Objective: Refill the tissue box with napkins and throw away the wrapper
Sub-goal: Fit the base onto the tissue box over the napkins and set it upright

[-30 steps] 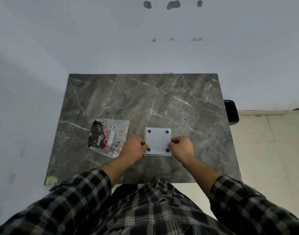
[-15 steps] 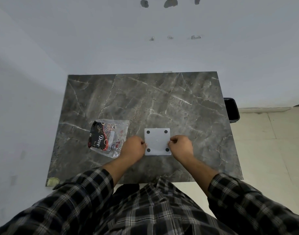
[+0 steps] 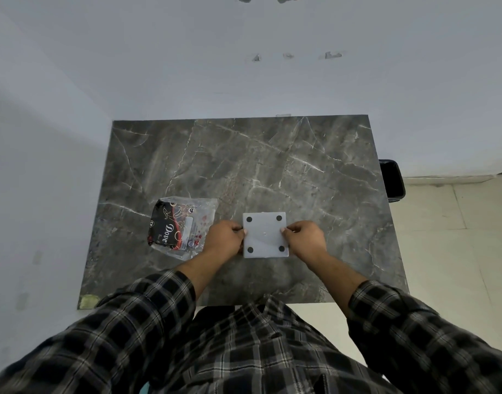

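Observation:
The white tissue box (image 3: 265,234) lies upside down near the front of the dark marble table (image 3: 272,166); its square bottom plate with a black pad in each corner faces up. My left hand (image 3: 224,240) grips the box's left edge and my right hand (image 3: 304,237) grips its right edge, thumbs on the plate. Left of my left hand lies the clear napkin wrapper (image 3: 181,227) with black, red and gold print. Whether it holds napkins I cannot tell.
A black waste bin (image 3: 393,180) stands on the floor just past the table's right edge. White walls run behind and to the left of the table. A small yellowish patch (image 3: 88,301) marks the table's front left corner.
Both hands stay on the box's sides with hardly any movement. The box and the wrapper lie where they were.

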